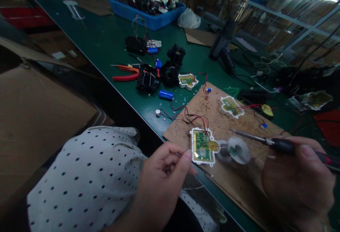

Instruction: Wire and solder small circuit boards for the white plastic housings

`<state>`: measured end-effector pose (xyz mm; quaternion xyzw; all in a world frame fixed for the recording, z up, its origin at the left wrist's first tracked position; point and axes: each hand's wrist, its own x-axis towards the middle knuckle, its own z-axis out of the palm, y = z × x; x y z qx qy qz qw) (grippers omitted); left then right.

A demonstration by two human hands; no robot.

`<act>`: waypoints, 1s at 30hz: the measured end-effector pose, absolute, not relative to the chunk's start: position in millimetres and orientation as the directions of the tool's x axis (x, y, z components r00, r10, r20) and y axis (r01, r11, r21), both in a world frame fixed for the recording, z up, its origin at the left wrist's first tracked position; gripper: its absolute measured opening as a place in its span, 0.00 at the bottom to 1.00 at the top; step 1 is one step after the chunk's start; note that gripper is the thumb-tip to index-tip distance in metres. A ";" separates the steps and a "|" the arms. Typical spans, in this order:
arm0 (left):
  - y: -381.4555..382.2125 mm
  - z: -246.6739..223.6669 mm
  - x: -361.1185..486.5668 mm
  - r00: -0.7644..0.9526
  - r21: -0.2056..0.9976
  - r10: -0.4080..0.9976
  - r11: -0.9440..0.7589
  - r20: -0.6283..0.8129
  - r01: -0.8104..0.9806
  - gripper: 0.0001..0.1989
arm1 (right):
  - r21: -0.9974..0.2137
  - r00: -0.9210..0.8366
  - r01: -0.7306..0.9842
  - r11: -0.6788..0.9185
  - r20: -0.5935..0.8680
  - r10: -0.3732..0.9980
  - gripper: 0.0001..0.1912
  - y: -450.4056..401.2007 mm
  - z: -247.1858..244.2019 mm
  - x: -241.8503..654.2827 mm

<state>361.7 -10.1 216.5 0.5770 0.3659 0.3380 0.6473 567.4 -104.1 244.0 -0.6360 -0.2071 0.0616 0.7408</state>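
My right hand (297,175) is wrapped round the dark handle of a soldering iron (281,145), whose metal tip points left above the board. Close to that tip, a white-housed circuit board (203,147) lies at the front edge of the wooden board, with red and black wires running from its top. My left hand (164,175) is at the housing's left edge, thumb and forefinger pinched together; what is between them, if anything, I cannot make out. Right of the housing is a clear spool (237,150), blurred.
Beneath the work lies a brown board (212,115) on the green table (106,44). Another white-housed circuit (231,106), a blue cylinder (166,94), red-handled pliers (126,77) and black housings (148,78) are around it. A heat gun (224,42) and a full blue bin (148,18) stand farther back.
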 end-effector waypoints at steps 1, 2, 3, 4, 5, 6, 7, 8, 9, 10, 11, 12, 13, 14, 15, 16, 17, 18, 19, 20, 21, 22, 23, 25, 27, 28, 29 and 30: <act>-10.2 215.2 362.4 0.515 0.984 0.849 0.172 -0.121 -0.053 0.08 | -0.961 0.903 0.171 0.216 0.241 0.356 0.05 -99.6 241.8 566.3; -10.3 213.8 363.0 0.528 0.969 0.835 0.230 -0.152 -0.086 0.08 | -0.956 0.901 0.166 0.241 0.247 0.357 0.05 -96.1 238.7 565.2; -10.6 212.3 363.5 0.540 0.955 0.823 0.276 -0.176 -0.110 0.07 | -0.952 0.899 0.162 0.260 0.250 0.358 0.05 -93.8 235.1 564.4; -11.0 211.0 364.0 0.550 0.943 0.813 0.307 -0.192 -0.125 0.07 | -0.952 0.898 0.153 0.265 0.246 0.365 0.04 -92.9 231.5 563.8; -11.4 209.8 364.4 0.557 0.936 0.807 0.324 -0.198 -0.137 0.07 | -0.954 0.897 0.145 0.262 0.239 0.373 0.04 -93.0 228.3 563.6; -11.8 209.1 364.8 0.561 0.932 0.803 0.332 -0.199 -0.146 0.06 | -0.958 0.896 0.137 0.252 0.228 0.382 0.04 -94.1 225.5 563.9; -12.1 208.8 365.1 0.563 0.931 0.803 0.333 -0.194 -0.153 0.06 | -0.963 0.894 0.127 0.239 0.215 0.394 0.03 -95.9 223.3 564.4; -12.2 209.1 365.4 0.570 0.929 0.796 0.340 -0.202 -0.146 0.06 | -0.966 0.889 0.120 0.229 0.207 0.407 0.04 -98.0 221.5 565.1; -12.3 210.0 365.6 0.580 0.925 0.783 0.358 -0.225 -0.125 0.06 | -0.968 0.883 0.118 0.222 0.205 0.423 0.04 -100.3 220.2 565.9; -12.2 211.3 365.9 0.590 0.918 0.764 0.384 -0.260 -0.093 0.06 | -0.969 0.876 0.121 0.216 0.206 0.437 0.05 -102.4 219.1 566.6; -12.2 212.9 366.2 0.599 0.909 0.741 0.414 -0.303 -0.052 0.07 | -0.969 0.868 0.125 0.212 0.210 0.449 0.05 -104.4 218.3 567.1; -12.2 214.5 366.6 0.605 0.897 0.717 0.441 -0.346 -0.009 0.08 | -0.971 0.860 0.122 0.205 0.207 0.466 0.06 -106.0 217.7 567.4; -12.3 215.9 367.0 0.609 0.887 0.696 0.461 -0.380 0.027 0.09 | -0.973 0.853 0.117 0.201 0.202 0.480 0.06 -107.3 217.3 567.5; -12.5 217.0 367.5 0.611 0.881 0.683 0.471 -0.400 0.051 0.09 | -0.974 0.847 0.114 0.198 0.199 0.492 0.05 -108.3 217.0 567.4; -12.9 217.6 368.0 0.612 0.881 0.680 0.469 -0.404 0.060 0.09 | -0.974 0.843 0.112 0.198 0.199 0.500 0.05 -109.0 217.0 567.3; -13.4 217.7 368.4 0.613 0.882 0.677 0.466 -0.406 0.069 0.09 | -0.973 0.839 0.115 0.202 0.204 0.504 0.05 -109.4 217.0 567.2; -13.9 217.4 368.6 0.611 0.883 0.679 0.463 -0.407 0.075 0.09 | -0.972 0.834 0.118 0.205 0.209 0.511 0.05 -109.6 217.1 567.1; -14.4 216.9 368.7 0.609 0.886 0.682 0.457 -0.406 0.079 0.09 | -0.970 0.830 0.127 0.209 0.219 0.513 0.05 -109.7 217.3 567.1; -14.8 216.2 368.6 0.607 0.890 0.685 0.449 -0.403 0.084 0.09 | -0.968 0.827 0.137 0.212 0.230 0.513 0.04 -109.7 217.6 567.2; -15.1 215.5 368.5 0.603 0.893 0.690 0.441 -0.401 0.090 0.10 | -0.966 0.824 0.148 0.213 0.239 0.514 0.04 -109.6 217.8 567.4; -15.3 214.9 368.3 0.601 0.896 0.692 0.433 -0.399 0.096 0.10 | -0.964 0.819 0.158 0.214 0.250 0.517 0.04 -109.6 218.0 567.5; -15.4 214.5 368.2 0.601 0.898 0.693 0.429 -0.398 0.100 0.10 | -0.963 0.812 0.164 0.214 0.255 0.524 0.04 -109.7 218.2 567.6; -15.4 214.3 368.1 0.601 0.898 0.693 0.427 -0.398 0.102 0.10 | -0.962 0.806 0.165 0.215 0.258 0.533 0.04 -109.7 218.2 567.6; -15.4 214.5 368.0 0.598 0.896 0.692 0.431 -0.404 0.106 0.09 | -0.965 0.794 0.149 0.216 0.247 0.555 0.05 -110.0 217.7 567.6; -15.5 215.0 367.9 0.595 0.896 0.694 0.432 -0.405 0.105 0.09 | -0.965 0.790 0.138 0.224 0.244 0.563 0.05 -110.4 216.5 567.6; -15.6 215.3 367.8 0.593 0.896 0.696 0.432 -0.405 0.104 0.09 | -0.963 0.788 0.141 0.231 0.250 0.563 0.05 -110.5 215.7 567.8; -15.6 215.7 367.7 0.593 0.896 0.697 0.432 -0.403 0.101 0.09 | -0.960 0.781 0.150 0.237 0.262 0.566 0.06 -110.7 214.9 568.0; -15.6 216.0 367.7 0.594 0.896 0.697 0.433 -0.402 0.098 0.09 | -0.957 0.775 0.161 0.241 0.274 0.570 0.06 -110.8 214.2 568.2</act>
